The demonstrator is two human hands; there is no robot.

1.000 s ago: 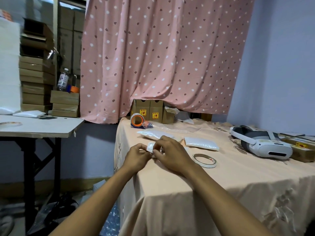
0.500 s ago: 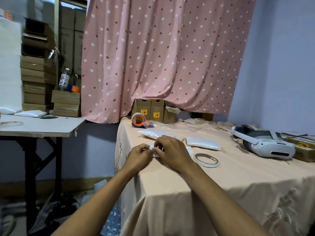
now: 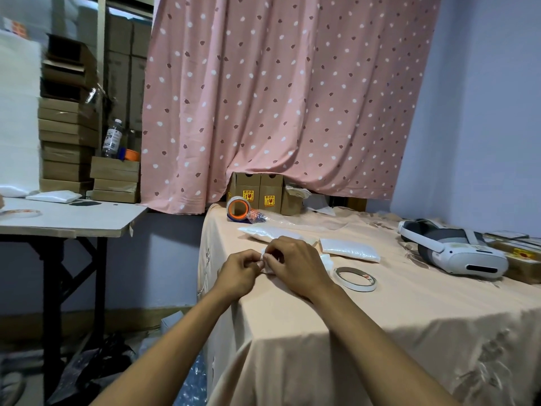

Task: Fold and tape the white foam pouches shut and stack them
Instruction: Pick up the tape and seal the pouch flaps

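**Inspector:** You hold the white foam pouch (image 3: 264,254) between both hands, low over the near left part of the cloth-covered table (image 3: 380,317). Your left hand (image 3: 238,272) curls its fingertips onto the pouch's left edge. Your right hand (image 3: 295,268) is curled over most of the rest, with thumb and forefinger closed on that same edge. Neither hand is slack.

**Operator:** How will it handle?

**Inspector:** In my judgement it is very light, soft and springy. Foam sheet tends to unfold itself, so pin the flap under a fingertip while the tape goes on. Take hold at the folded flap, near its corners, not at the body. It creases easily and may tear under a hard pull. The surface looks faintly slick, so press the tape down firmly.

**Operator:** What is inside?

**Inspector:** I cannot tell, because your right hand hides the body of the pouch. The second pouch (image 3: 348,249), just right of your hand, looks plump and is probably filled, though its contents do not show. The long pouch (image 3: 272,231) lies flatter, beyond your hands. The narrow tape roll (image 3: 355,278) lies flat on the cloth near your right wrist. The two cardboard boxes (image 3: 259,191) at the back, under the curtain (image 3: 278,98), appear closed, so their contents are unseen. I see no stack on this table.
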